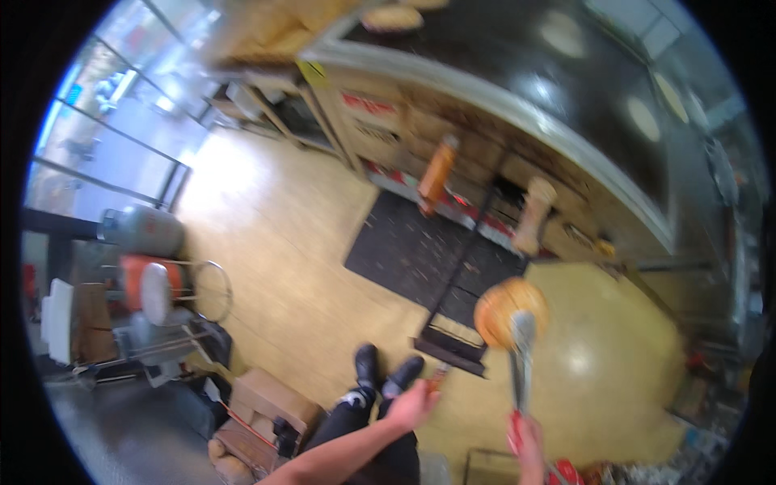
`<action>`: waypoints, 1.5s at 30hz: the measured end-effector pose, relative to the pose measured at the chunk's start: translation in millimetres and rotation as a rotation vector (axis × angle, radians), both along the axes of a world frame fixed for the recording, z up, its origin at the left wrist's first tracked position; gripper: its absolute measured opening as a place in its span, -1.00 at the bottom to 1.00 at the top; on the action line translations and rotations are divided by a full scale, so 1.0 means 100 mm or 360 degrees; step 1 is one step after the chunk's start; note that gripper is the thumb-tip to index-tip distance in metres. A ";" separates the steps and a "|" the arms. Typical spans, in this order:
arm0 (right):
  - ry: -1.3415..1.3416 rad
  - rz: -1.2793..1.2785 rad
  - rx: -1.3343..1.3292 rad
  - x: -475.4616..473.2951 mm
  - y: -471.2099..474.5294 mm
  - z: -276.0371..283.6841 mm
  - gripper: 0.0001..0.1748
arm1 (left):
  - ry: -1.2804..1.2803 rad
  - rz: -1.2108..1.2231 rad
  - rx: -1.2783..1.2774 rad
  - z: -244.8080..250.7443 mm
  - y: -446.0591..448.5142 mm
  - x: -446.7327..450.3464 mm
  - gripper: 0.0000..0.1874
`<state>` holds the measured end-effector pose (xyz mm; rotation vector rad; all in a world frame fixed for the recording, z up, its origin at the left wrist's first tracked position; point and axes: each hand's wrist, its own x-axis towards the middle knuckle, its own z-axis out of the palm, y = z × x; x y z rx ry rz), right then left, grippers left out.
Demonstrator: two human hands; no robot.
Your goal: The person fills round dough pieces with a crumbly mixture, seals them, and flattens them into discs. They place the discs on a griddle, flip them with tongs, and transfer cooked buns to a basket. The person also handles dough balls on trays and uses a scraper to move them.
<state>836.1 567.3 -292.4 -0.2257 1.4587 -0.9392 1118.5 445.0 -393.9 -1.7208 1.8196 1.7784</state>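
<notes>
My right hand (529,442) grips red-handled metal tongs (520,376), whose jaws lie on a round golden-brown flatbread (497,303) held above the floor. My left hand (415,405) is closed around a short orange-brown handle (438,377). Just beyond that handle is the end plate of a long dark metal rack (451,351), which reaches back under the griddle; whether the handle joins it is hard to tell. Beside the rack's far part are a browned elongated piece of bread or dough (438,173) and a paler one (535,215), both blurred.
A dark griddle (485,54) with pale flatbreads (564,33) stands ahead on a cardboard-fronted base. A black mat (388,242) lies below it. Gas cylinders (148,230) stand left. A cardboard box (276,394) is near my legs. Cluttered goods (697,454) sit at lower right.
</notes>
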 end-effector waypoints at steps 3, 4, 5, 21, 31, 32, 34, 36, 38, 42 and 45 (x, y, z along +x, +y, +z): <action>-0.0054 -0.0288 0.0035 0.04 0.27 0.46 -0.54 | 0.0135 0.0029 -0.0259 -0.13 -0.71 -0.59 -0.58; -0.0040 -0.0549 0.0204 0.07 0.35 0.59 -0.48 | 0.0179 0.0132 -0.0268 -0.19 -0.99 -0.82 -0.57; 0.0064 -0.0410 0.0151 0.07 0.37 0.69 -0.46 | 0.0180 0.0137 -0.0312 -0.25 -1.30 -1.03 -0.55; 0.0585 0.0116 0.0054 0.96 -2.30 1.54 -0.53 | 0.1294 0.0330 0.0303 -1.20 -3.02 -2.40 -0.30; -0.0289 0.0264 -0.0270 2.79 -5.64 1.48 -0.55 | 0.0282 -0.0340 0.0305 -0.45 -4.44 2.27 -0.58; -0.0311 0.0282 -0.0233 2.88 -5.84 1.49 -0.55 | 0.0186 -0.0320 -0.0004 -0.21 -4.84 2.96 -0.56; -0.0355 0.0326 -0.0112 2.92 -6.20 1.53 -0.57 | -0.0303 0.0214 0.0052 0.28 -5.45 4.05 -0.48; -0.0405 0.0398 -0.0092 2.89 -6.50 1.62 -0.55 | -0.0596 0.0262 -0.0057 0.75 -5.92 4.87 -0.43; -0.0471 0.0460 0.0068 2.77 -6.74 1.76 -0.50 | -0.0732 0.0327 -0.0138 1.07 -6.21 5.39 -0.41; -0.0843 0.0484 0.0400 2.42 -7.14 1.99 -0.31 | -0.0612 0.0515 -0.0128 1.20 -6.43 5.69 -0.43; -0.1312 0.0313 0.0569 2.11 -7.38 2.14 -0.20 | -0.0307 0.0674 0.0093 1.10 -6.39 5.55 -0.45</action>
